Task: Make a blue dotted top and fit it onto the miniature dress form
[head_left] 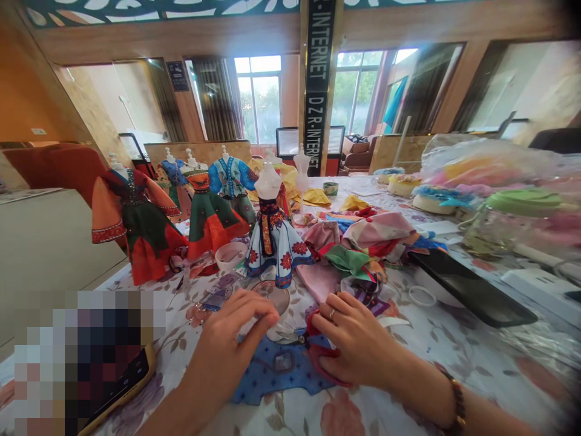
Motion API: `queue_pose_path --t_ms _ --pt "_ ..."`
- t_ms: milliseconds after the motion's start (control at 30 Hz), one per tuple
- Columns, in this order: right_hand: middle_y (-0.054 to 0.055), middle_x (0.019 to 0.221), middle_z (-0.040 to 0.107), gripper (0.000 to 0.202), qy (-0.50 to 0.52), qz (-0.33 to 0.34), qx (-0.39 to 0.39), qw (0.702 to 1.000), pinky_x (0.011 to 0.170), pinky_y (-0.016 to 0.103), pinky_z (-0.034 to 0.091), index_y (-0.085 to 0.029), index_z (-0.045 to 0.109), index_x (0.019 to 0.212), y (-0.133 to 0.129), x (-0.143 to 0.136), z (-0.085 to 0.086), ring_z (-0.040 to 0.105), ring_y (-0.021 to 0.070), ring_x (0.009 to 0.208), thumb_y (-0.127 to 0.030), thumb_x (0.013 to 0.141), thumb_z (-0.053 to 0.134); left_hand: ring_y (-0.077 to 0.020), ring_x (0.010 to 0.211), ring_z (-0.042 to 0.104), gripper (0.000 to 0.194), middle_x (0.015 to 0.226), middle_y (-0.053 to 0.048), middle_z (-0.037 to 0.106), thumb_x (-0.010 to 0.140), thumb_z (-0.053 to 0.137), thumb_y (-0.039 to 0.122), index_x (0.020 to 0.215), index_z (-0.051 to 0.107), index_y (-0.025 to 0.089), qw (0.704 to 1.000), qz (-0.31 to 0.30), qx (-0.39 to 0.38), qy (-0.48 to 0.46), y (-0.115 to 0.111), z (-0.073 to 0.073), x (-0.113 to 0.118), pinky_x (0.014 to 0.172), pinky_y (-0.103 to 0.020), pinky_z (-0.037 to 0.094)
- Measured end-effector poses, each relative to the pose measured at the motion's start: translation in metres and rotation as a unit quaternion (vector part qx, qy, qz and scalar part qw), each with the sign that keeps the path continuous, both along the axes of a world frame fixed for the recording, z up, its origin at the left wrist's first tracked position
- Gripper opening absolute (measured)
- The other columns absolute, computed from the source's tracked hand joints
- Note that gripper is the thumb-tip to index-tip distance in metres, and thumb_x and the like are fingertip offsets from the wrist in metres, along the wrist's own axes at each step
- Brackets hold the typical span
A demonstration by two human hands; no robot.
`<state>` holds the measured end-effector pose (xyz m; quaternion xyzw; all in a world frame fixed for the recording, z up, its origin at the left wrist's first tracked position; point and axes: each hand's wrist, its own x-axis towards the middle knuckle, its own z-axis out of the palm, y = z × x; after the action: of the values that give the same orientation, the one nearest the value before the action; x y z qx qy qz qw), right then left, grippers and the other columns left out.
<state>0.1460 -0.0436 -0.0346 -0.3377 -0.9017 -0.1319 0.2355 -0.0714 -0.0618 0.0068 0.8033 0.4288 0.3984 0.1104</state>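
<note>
My right hand [363,345] grips red-handled scissors [311,326] by their loops. My left hand [236,333] curls fingers toward thumb; whether they pinch anything, I can't tell. Between them, blue cloth [258,376] on the tabletop [376,412] seems light, limp; I'd hold its edge.

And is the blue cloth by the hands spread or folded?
Looks spread: the blue cloth lies mostly flat, notched edge showing; the right hand hides part.
</note>
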Motion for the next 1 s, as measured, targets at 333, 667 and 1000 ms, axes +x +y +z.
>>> queue_pose_path --t_ms 333,667,1000 --pt "0.004 0.066 0.065 0.009 0.035 -0.166 0.078 0.982 0.062 0.032 0.036 -0.018 0.06 0.073 0.011 0.009 -0.005 0.058 0.0227 0.07 -0.02 0.07 0.068 -0.0184 0.076 0.064 0.027 0.077 0.0 0.073 0.075 0.063 0.047 0.074 0.072 0.022 0.924 0.082 -0.317 -0.198 0.007 -0.001 -0.005 0.068 -0.027 0.048" --pt "0.009 0.091 0.068 0.019 0.003 -0.325 -0.097 0.941 0.047 0.025 0.037 -0.016 0.059 0.099 0.014 0.013 -0.002 0.067 0.0208 0.067 -0.01 0.081 0.06 -0.0181 0.081 0.06 0.032 0.086 -0.005 0.073 0.07 0.068 0.049 0.079 0.074 0.019 0.839 0.074 -0.429 -0.327 0.006 -0.011 0.001 0.077 -0.029 0.044" --pt "0.004 0.084 0.066 0.015 0.281 -0.082 -0.245 0.924 0.066 0.025 0.044 -0.017 0.063 0.089 0.015 0.007 -0.002 0.061 0.0162 0.074 -0.015 0.088 0.048 -0.0129 0.075 0.059 0.024 0.083 -0.002 0.07 0.071 0.071 0.043 0.079 0.074 0.02 0.772 0.022 -0.509 -0.38 -0.003 -0.012 0.01 0.07 -0.023 0.047"
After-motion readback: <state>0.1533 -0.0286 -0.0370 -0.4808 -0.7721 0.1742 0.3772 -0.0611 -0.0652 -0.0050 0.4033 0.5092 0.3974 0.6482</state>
